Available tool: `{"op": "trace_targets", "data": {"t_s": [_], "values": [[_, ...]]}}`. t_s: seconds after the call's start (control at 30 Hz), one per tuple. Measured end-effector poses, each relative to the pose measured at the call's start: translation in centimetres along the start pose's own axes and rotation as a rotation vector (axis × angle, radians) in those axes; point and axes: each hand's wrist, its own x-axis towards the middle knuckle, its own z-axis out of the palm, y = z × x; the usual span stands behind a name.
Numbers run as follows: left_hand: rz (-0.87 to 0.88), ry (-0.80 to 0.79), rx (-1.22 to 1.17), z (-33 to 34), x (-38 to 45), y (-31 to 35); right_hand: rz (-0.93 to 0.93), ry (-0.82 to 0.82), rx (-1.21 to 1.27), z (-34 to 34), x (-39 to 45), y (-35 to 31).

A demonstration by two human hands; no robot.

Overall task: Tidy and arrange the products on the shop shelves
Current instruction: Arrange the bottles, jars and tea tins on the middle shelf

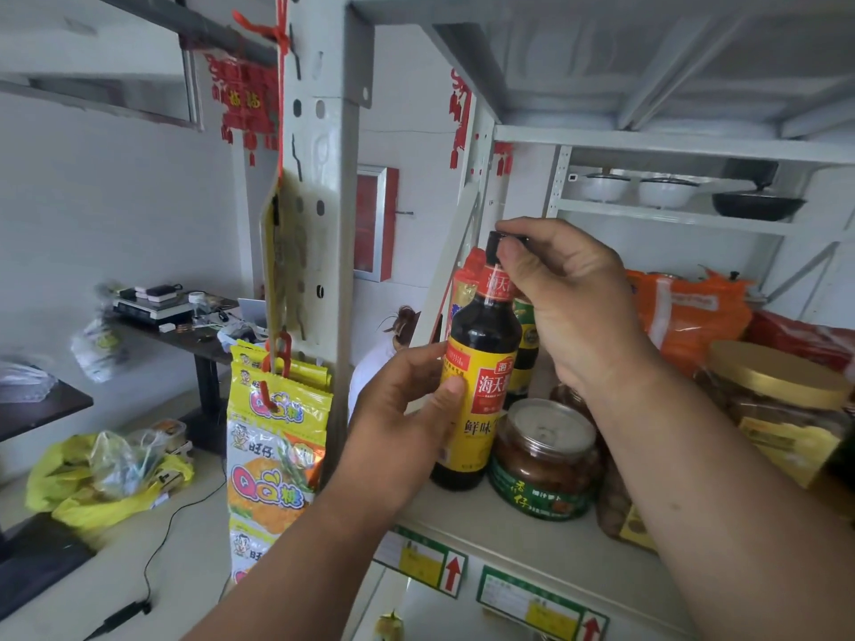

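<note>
A dark soy sauce bottle [481,363] with a yellow and red label stands upright at the left front of the white shelf [509,534]. My left hand [407,409] grips its body from the left, thumb across the label. My right hand [569,289] pinches its black cap from above. A second dark bottle [525,349] stands close behind it, mostly hidden. A clear jar with a silver lid [546,460] stands just right of the soy sauce bottle.
A gold-lidded jar [777,400] and orange bags [689,312] fill the shelf's right side. Yellow candy packets [273,446] hang from the metal upright [324,187]. Price tags [425,566] line the shelf edge. Desks and a yellow bag [106,483] lie left.
</note>
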Motion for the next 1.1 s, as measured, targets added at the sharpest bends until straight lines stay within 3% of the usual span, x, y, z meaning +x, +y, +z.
{"op": "trace_targets", "data": {"t_s": [0.17, 0.3, 0.6, 0.73, 0.97, 1.1], "values": [[-0.017, -0.094, 0.014, -0.2, 0.7, 0.6, -0.013, -0.103, -0.224, 0.1, -1.4, -0.3], [0.019, -0.011, 0.111, 0.6, 0.6, 0.0, 0.033, -0.191, -0.247, -0.2, -2.1, -0.4], [0.061, 0.112, 0.214, 1.6, -0.1, 0.2, 0.017, -0.087, -0.254, 0.2, -2.6, -0.8], [0.077, 0.161, 0.278, 0.6, -0.2, 0.1, -0.029, -0.08, -0.405, 0.6, -3.1, -1.5], [0.04, -0.041, 0.24, 1.0, -0.3, -0.3, 0.011, -0.172, -0.506, -0.5, -2.7, -2.4], [0.043, -0.078, 0.175, 1.2, 0.5, -1.0, 0.058, -0.124, -0.485, -0.5, -2.4, -1.7]]}}
